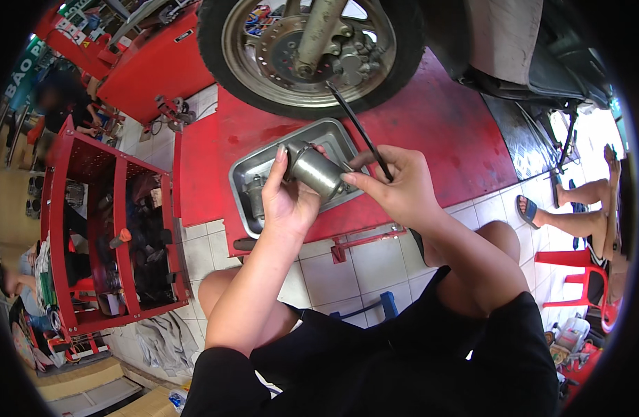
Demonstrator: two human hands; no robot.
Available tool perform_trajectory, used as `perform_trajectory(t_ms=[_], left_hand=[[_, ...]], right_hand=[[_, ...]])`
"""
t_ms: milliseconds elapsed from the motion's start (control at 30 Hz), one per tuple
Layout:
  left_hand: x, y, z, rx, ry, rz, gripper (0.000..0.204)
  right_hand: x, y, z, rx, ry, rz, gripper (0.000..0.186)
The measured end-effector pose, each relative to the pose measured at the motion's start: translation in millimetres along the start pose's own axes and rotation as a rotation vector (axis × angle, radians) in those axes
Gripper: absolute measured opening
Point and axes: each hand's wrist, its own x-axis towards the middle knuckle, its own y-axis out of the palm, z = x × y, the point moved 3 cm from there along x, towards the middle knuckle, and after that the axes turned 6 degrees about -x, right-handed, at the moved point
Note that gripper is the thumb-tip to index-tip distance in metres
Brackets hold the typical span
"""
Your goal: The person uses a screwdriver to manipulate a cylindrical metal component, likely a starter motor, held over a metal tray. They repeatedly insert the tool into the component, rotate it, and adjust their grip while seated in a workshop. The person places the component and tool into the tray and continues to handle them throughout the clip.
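Silver metal cylinder (318, 172) sits just above centre of my view, over a rectangular metal tray (341, 139). Left hand (291, 201) has it: fingers curled round the body, thumb up along its 10 o'clock side. Cylinder is tilted, one end toward 11, the other toward 5. Can't tell from my feed if it touches the tray.

Right hand (403, 177) is at 2 o'clock, fingers narrow, with a slim black rod (361, 128) running through them. Rod's far end points to 11 and overlaps the wheel in view; I can't tell contact. Thumb and forefinger tips are at the cylinder's 5 o'clock end; can't confirm what's pinched there.

Another metal part (255, 196) lies in the tray, 9 o'clock side. Tray rests on a red platform (430, 153). Wheel with a dark tyre (225, 76) stands at 12, brake disc showing. I've got a red rack (127, 274) at 8 to 9, a red chair (562, 258) at 4, and someone's dark sandal (530, 212) at 3.
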Motion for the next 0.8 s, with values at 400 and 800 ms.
perform_trajectory(t_ms=[400,800], left_hand=[[-8.8,-15.5,11.3,-0.096,-0.340,0.234,0.062],[-38.8,-29.0,61.8,0.069,-0.444,0.001,0.058]], right_hand=[[-14.7,1.7,25.0,-0.075,-0.198,-0.194,0.016],[-34.3,-1.7,1.4,-0.067,-0.484,-0.217,0.017]])
